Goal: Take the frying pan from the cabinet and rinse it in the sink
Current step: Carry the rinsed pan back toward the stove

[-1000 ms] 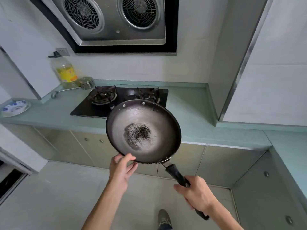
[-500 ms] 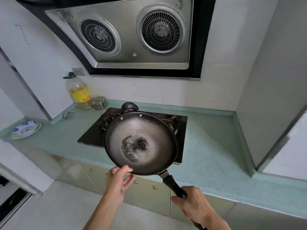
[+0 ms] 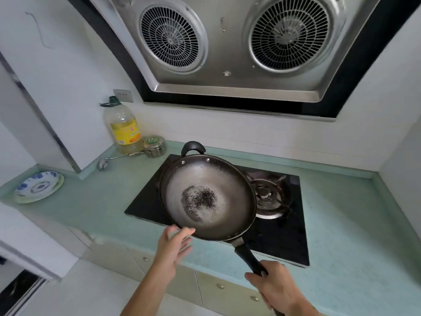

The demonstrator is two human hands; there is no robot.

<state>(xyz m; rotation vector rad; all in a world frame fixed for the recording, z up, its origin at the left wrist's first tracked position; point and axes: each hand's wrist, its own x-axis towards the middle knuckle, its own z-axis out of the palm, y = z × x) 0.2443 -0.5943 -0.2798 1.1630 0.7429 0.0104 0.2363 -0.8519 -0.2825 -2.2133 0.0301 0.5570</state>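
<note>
A dark round frying pan (image 3: 227, 185) with black crumbs in its middle hangs tilted over the left side of the gas hob (image 3: 289, 238). My right hand (image 3: 276, 290) grips its long black handle at the lower right. At the pan's near rim, my left hand (image 3: 173, 245) has its fingers spread and relaxed; whether the fingertips touch the rim I cannot tell. A small loop handle sticks up at the pan's far edge. No sink is in view.
A range hood (image 3: 227, 42) with two round grilles hangs overhead. On the green counter (image 3: 95, 201) stand an oil bottle (image 3: 123, 126), a small metal tin (image 3: 155, 145), a ladle (image 3: 107, 161) and a blue-patterned plate (image 3: 38, 187). Cabinet doors (image 3: 218, 286) run below.
The view has risen and come closer to the hob. The pan now hangs over the hob instead of in front of the cabinets. My left hand's fingers have loosened from the rim.
</note>
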